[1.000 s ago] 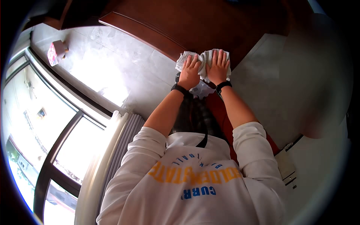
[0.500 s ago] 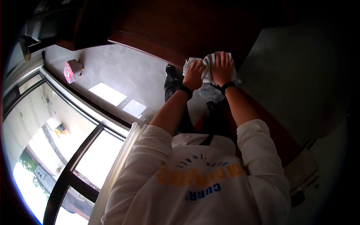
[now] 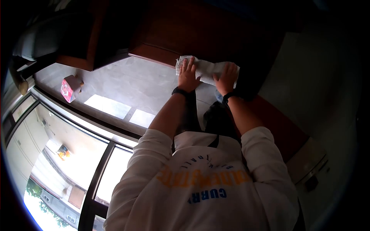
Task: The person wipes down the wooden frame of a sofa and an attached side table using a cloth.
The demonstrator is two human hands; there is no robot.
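A white cloth [image 3: 208,69] is spread along the near edge of a dark reddish-brown wooden tabletop [image 3: 162,54]. My left hand [image 3: 187,78] lies on the cloth's left part, fingers stretched out over it and thumb pointing to the right. On its right part rests my right hand [image 3: 226,80], fingers extended and slightly blurred, thumb held apart. Both palms face down, and a dark band circles each wrist. The cloth's underside is hidden.
A reddish-brown bench-like surface [image 3: 271,123] is at my right. A small box-shaped stool with a pink picture [image 3: 70,88] stands on the grey floor [image 3: 127,79] at left, near large windows [image 3: 61,150]. Dark wooden furniture [image 3: 77,59] stands at upper left.
The cloth was bunched under both hands and now stretches wider between them. My left hand has shifted left, and the hands are farther apart. The view has turned slightly.
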